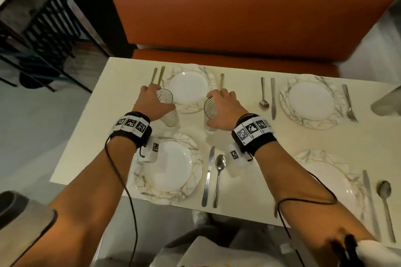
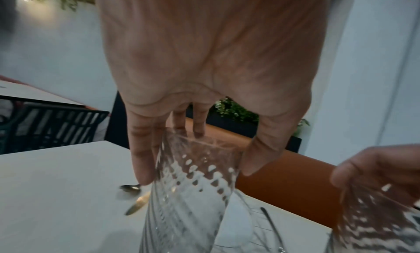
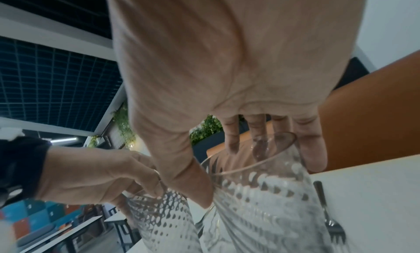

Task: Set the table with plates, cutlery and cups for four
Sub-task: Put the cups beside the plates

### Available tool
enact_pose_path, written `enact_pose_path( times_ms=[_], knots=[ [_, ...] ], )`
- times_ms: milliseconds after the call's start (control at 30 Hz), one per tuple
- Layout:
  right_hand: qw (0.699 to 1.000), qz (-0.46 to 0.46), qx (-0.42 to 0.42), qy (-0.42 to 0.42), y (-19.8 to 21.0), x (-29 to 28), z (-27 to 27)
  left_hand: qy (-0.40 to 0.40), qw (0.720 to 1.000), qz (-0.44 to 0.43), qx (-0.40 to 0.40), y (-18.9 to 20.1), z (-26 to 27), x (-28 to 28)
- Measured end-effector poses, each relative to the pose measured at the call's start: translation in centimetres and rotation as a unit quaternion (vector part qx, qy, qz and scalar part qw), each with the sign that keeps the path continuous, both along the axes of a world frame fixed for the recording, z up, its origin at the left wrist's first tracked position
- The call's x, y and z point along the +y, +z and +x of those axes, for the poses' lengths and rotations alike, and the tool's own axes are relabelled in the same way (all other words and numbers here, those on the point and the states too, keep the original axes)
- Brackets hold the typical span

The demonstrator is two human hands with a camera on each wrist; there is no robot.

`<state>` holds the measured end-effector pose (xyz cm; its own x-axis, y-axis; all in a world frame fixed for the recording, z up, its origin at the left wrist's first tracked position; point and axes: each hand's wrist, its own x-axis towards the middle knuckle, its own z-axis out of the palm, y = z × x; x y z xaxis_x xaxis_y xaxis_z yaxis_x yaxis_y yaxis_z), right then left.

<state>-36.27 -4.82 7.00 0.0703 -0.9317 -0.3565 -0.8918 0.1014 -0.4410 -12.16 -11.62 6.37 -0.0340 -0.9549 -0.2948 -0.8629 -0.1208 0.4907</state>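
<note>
Both hands hold a clear ribbed glass low over the cream table (image 1: 97,136), between the two left-hand settings. My left hand (image 1: 160,97) grips the left glass (image 1: 171,115) near its rim, thumb on one side and fingers on the other (image 2: 195,176). My right hand (image 1: 213,108) grips the right glass (image 1: 210,107) the same way (image 3: 259,183). Both glasses are tilted; whether their bases touch the table I cannot tell. White plates on marbled chargers lie at far left (image 1: 188,89), near left (image 1: 168,166), far right (image 1: 309,101) and near right (image 1: 332,173).
Cutlery lies beside each plate: a knife (image 1: 208,175) and spoon (image 1: 219,171) near left, a spoon (image 1: 263,93), knife (image 1: 273,97) and fork (image 1: 349,104) far right. An orange bench (image 1: 238,17) runs behind the table. A black slatted chair (image 1: 50,28) stands at the left.
</note>
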Motion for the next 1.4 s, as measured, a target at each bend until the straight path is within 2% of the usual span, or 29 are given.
enact_pose_path(
  times_ms=[100,233,700,967,1400],
  knots=[
    [1.000,0.013,0.003,0.005,-1.1,-1.2,2.9,0.007,1.000,0.020,-0.009,-1.2,3.7,-1.5],
    [0.999,0.035,0.014,0.009,-2.1,-1.9,4.7,0.018,1.000,0.022,-0.001,-2.3,6.0,-2.6],
    [0.991,0.117,0.040,0.055,-1.8,-1.3,4.7,0.013,0.999,0.037,0.011,-2.5,6.7,-3.6],
    [0.998,0.056,-0.022,-0.020,-2.3,0.3,4.8,0.018,0.999,0.037,0.015,-2.4,6.6,-3.6],
    [0.995,0.054,-0.072,-0.047,-2.8,1.4,4.0,0.023,0.999,0.040,0.023,-2.2,6.4,-3.0]
  ],
)
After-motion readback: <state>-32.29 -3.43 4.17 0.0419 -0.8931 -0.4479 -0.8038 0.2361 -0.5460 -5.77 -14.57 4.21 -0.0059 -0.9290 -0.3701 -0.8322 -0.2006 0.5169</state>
